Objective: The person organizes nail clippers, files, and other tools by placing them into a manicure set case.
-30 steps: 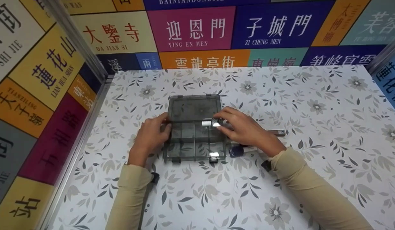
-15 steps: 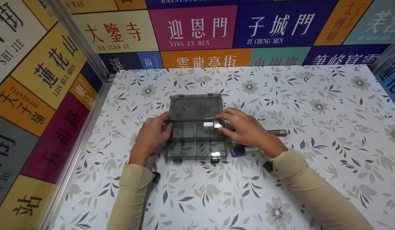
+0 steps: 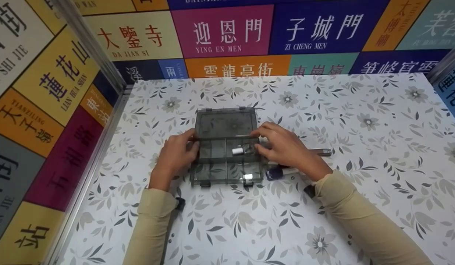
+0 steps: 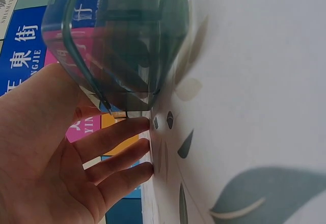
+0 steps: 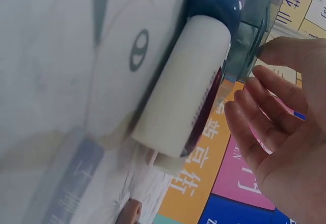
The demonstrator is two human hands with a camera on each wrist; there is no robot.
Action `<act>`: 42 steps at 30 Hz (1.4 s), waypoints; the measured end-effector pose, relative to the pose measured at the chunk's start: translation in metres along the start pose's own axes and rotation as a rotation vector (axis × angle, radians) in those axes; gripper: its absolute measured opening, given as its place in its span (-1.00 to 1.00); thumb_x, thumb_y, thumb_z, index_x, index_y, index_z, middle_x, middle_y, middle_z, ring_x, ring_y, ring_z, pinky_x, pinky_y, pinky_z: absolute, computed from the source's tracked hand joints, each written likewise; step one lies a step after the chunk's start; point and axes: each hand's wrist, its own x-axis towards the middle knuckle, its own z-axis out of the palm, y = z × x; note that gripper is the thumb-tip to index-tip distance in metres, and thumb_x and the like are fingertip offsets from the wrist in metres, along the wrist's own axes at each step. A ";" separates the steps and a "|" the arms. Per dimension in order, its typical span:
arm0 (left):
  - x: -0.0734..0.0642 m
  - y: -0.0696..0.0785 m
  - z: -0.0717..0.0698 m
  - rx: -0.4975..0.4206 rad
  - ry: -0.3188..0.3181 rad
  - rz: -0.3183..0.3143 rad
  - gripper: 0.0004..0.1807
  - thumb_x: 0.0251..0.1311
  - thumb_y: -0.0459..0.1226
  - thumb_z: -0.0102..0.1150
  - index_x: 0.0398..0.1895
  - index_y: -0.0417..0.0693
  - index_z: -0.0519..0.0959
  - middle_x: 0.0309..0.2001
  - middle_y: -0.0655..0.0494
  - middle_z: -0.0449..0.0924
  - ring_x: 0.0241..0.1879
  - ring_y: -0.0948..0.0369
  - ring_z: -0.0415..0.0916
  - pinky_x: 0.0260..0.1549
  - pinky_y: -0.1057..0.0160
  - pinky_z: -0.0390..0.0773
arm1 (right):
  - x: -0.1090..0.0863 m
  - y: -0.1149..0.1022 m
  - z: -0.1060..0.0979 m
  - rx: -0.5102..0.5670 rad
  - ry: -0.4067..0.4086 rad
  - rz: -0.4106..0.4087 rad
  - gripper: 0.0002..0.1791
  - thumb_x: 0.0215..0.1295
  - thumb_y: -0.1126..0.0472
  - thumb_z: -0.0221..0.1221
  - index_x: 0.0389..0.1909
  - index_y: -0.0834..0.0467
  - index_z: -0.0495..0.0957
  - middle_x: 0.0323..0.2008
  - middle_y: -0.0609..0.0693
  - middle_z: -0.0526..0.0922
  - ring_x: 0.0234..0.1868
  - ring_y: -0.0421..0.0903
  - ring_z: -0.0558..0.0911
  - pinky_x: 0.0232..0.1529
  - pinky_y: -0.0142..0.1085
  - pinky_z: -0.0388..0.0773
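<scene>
A smoky translucent compartment box [image 3: 212, 170] lies on the table with its lid [image 3: 226, 123] folded back. A small bottle with a white cap [image 3: 237, 151] lies in its right rear compartment. My left hand [image 3: 174, 154] holds the box's left edge between thumb and forefinger; in the left wrist view its other fingers extend down to the tabletop. At the right edge, my right hand [image 3: 284, 145] has spread, relaxed fingers touching the rim. Under its wrist lies a dark blue polish bottle [image 3: 274, 173] with a white cap [image 5: 183, 86].
A nail clipper [image 3: 320, 151] lies right of the box, partly hidden by my right wrist. A dark red item [image 5: 209, 109] shows behind the blue bottle's cap. The floral table [image 3: 227, 224] meets lettered wall panels at the back and left.
My right hand has let go of the white-capped bottle and drawn slightly right. The bottle has dropped down into the compartment. My left hand keeps its place.
</scene>
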 end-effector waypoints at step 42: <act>0.000 -0.002 0.003 0.014 0.004 -0.005 -0.79 0.53 -0.17 0.20 0.13 0.14 0.66 0.18 -0.02 0.80 0.20 -0.03 0.74 0.11 -0.15 0.68 | -0.029 0.034 -0.023 0.005 -0.173 0.071 -0.60 0.41 -0.04 0.43 0.16 0.05 0.74 0.07 0.00 0.75 0.09 0.06 0.74 0.09 0.09 0.66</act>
